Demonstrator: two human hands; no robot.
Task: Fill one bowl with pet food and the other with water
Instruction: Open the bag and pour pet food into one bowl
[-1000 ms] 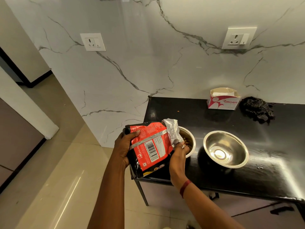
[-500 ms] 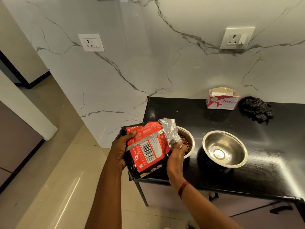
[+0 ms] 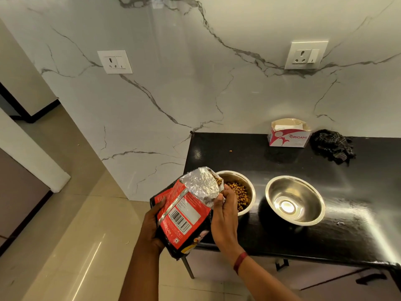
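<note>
The person's two forearms are bare along all their visible length, and the left hand (image 3: 152,227) and the right hand (image 3: 224,216) are bare too. A narrow dark-red band (image 3: 239,262) circles the right wrist just behind the hand. It is plain and thread-like, with no marking that can be read.

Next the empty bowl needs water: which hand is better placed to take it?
Probably right: the right hand pinches the mouth of the bag, nearer the empty bowl; the left hand grips its body, farther off.
</note>
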